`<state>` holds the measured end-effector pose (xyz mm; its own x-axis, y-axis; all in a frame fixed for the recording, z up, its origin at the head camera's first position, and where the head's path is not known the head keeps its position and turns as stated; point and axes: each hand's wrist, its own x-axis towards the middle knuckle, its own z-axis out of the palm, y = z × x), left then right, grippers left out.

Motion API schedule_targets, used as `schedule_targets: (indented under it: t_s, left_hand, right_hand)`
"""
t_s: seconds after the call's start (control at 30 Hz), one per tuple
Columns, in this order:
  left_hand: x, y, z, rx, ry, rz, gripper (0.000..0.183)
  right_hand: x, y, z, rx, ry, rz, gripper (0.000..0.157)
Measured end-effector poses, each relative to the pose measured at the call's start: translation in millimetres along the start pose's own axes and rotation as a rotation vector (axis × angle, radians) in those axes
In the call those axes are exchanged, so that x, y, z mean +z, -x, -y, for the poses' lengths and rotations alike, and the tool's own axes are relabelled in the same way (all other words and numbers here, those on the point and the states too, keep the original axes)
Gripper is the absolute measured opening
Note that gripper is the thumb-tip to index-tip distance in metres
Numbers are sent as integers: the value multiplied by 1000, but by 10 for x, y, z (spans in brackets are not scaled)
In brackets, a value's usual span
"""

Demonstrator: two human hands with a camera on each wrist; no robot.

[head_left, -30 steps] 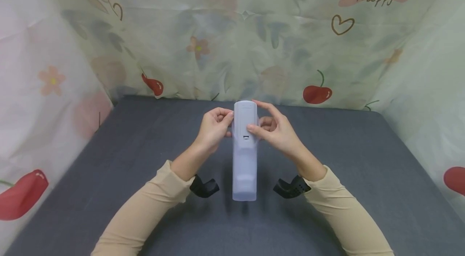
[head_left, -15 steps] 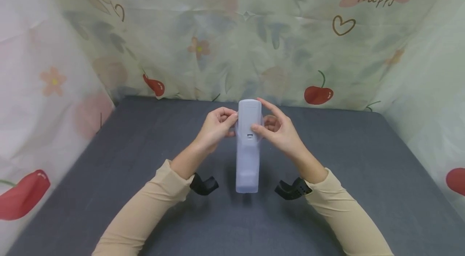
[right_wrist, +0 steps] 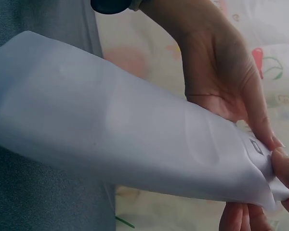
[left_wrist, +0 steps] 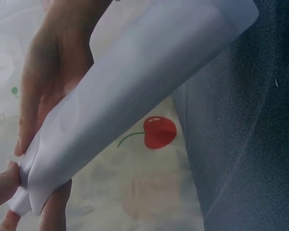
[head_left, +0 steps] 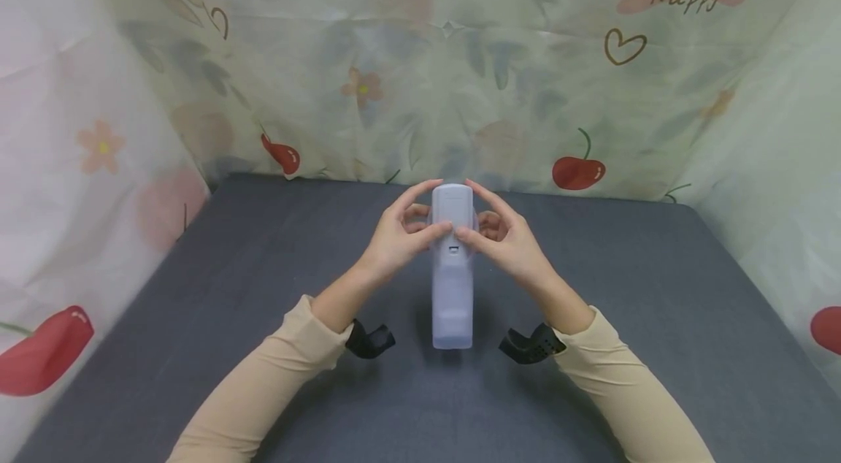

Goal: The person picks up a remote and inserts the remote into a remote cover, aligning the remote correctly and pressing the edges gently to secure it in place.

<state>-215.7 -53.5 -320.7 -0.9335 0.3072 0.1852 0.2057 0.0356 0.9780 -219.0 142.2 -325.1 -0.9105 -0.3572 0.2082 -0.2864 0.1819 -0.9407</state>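
A white remote control [head_left: 453,207] is held up in front of me, its back with the battery-cover latch facing the head camera. A frosted, translucent sleeve [head_left: 452,302] wraps it and extends well below it; the sleeve also runs diagonally across both wrist views. My left hand [head_left: 398,235] grips the remote's left side, thumb on the back, index finger at the top end. The right hand [head_left: 511,236] mirrors that grip on the right side, thumb tips close together just above the latch. The remote's front is hidden from the head view.
A dark grey table [head_left: 591,273] lies beneath the hands. Patterned cloth [head_left: 447,105] with cherries and lettering hangs behind and along both sides. Black wrist mounts [head_left: 370,340] stick inward from each cuff.
My left hand has gone from pinching the left edge to gripping the remote with thumb on its back and index finger over the top. The remote has shifted slightly right.
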Motion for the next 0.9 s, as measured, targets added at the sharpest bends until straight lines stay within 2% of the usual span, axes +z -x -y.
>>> schedule_targets:
  t_s: [0.1,0.33,0.5,0.7,0.9]
  left_hand:
    - [1,4,-6,15,-15,-15,59]
    - [-19,-4,11,33,-59,-94,57]
    - [-1,-10,53,53,-135,-110,60]
    - [46,-12,47,84,-208,-129,64]
    - [71,-36,-1,177,-397,-141,64]
  right_hand:
    - [-5,9,-11,30,-13,8,67]
    - [-10,15,-95,181,-72,-22,39]
    - [28,15,-109,169,-38,-82,27]
    - [45,11,-84,139,-98,-149,24]
    - [60,9,-33,149,-106,-204,26]
